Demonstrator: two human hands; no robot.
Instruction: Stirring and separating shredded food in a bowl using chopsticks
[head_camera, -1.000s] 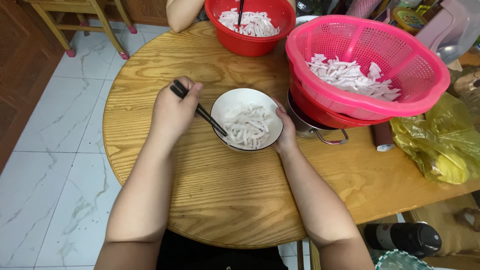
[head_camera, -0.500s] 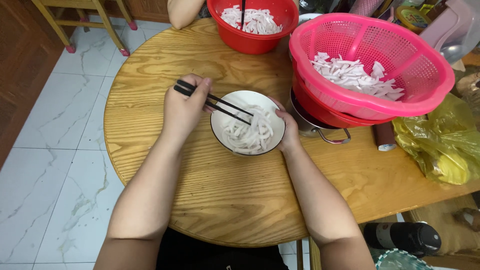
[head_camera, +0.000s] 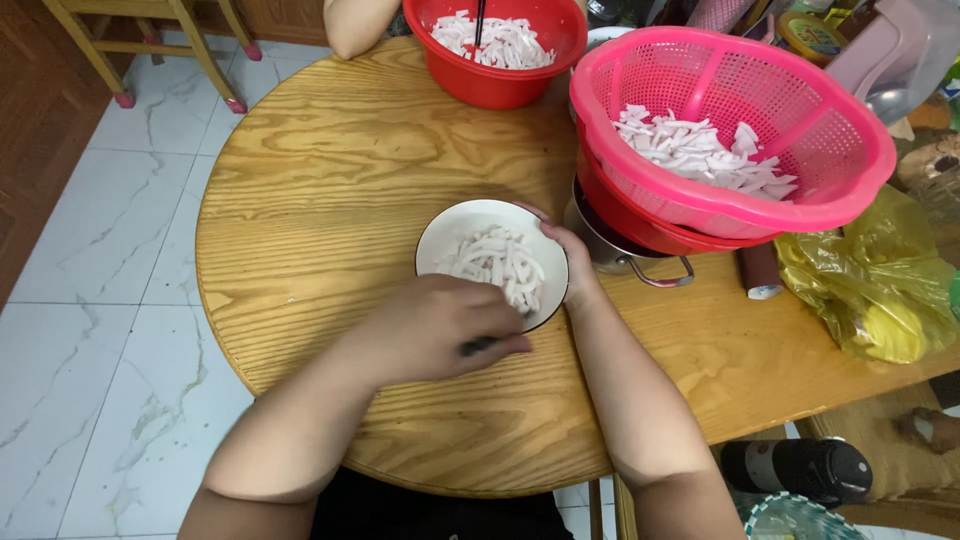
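I am steadying the round white ceramic bowl (head_camera: 492, 262) of pale strips with my right hand (head_camera: 570, 262) cupping its far rim, my left hand (head_camera: 440, 330) clenching dark chopsticks (head_camera: 482, 345) at its near edge; strips remaining inside.

Two bare forearms enter from the bottom edge, no sleeves visible on either. Left hand (head_camera: 435, 325): no rings, no watch, no bracelet. Right hand (head_camera: 572, 262): likewise bare, nothing on fingers or wrist, nails short as far as visible. Forearms thick and rounded, no markings or tattoos seen. Dark, black-looking garment (head_camera: 430, 510) shows between the arms at the lap; its cut cannot be told.
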